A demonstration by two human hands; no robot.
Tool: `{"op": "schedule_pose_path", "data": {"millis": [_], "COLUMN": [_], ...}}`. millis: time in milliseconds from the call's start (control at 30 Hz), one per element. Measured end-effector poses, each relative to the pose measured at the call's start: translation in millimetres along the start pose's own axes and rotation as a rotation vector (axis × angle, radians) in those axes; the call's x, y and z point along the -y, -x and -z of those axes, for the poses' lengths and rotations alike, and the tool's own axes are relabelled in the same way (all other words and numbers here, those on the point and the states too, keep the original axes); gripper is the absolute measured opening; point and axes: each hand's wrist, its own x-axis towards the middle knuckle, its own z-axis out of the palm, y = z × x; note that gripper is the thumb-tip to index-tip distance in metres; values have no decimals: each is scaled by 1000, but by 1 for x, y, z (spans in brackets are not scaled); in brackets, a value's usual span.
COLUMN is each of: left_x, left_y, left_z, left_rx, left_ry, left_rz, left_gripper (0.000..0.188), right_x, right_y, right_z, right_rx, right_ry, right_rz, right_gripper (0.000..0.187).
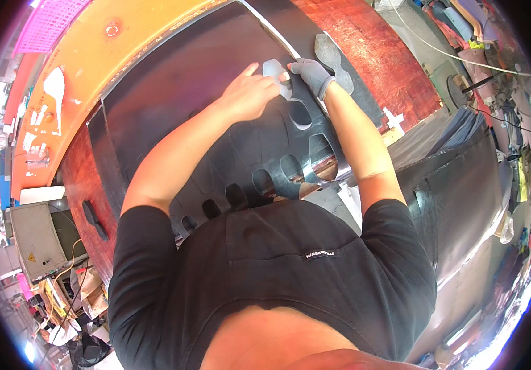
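Observation:
A large black sheet (185, 80) lies before me, with several rounded sole-shaped openings cut through its near and right parts. On it rests a pale grey sole-shaped template (273, 69), partly covered by my hands. My left hand (250, 95) is bare and at the template's left side, index finger stretched out and the other fingers bent. On the opposite side, my right hand (312, 76) wears a grey glove with bare fingertips showing. Its fingers close on the template's right edge. A second grey sole-shaped template (333, 61) lies just beyond the right hand.
An orange panel (86, 68) borders the sheet at the far left. Reddish wood (376, 49) shows at the right, and a black handled tool (94, 219) lies on the left wood. Dark sheets (463, 185) hang or lie at the right, beside cluttered materials (512, 123).

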Motion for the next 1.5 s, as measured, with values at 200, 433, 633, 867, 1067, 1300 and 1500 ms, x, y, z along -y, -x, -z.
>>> {"op": "schedule_pose_path", "data": {"millis": [200,433,633,867,1067,1300,1500], "left_x": [-34,-27,-68,-71,-52,-142,-177], "left_y": [23,42,33,52,42,93,96], "left_z": [67,65,-30,-47,-26,-14,-31], "left_rx": [183,-333,-359,-267,-177,-325,-429], "left_ry": [96,1770,1830,1723,1570,1821,1982], "left_rz": [570,1194,1451,1358,1420,1386,1616], "left_gripper": [16,88,84,74,80,49,40], "right_x": [2,-11,-14,-15,-41,-61,-64], "right_y": [-8,-25,-23,27,60,62,58], "right_z": [-5,-1,-6,-20,-35,-27,-30], "right_rx": [-13,-60,-79,-322,270,171,112], "right_ry": [125,308,366,1167,1221,1185,1183], "right_rz": [5,109,202,958,1038,1104,1143], "right_gripper": [14,17,23,43,41,37,28]}}
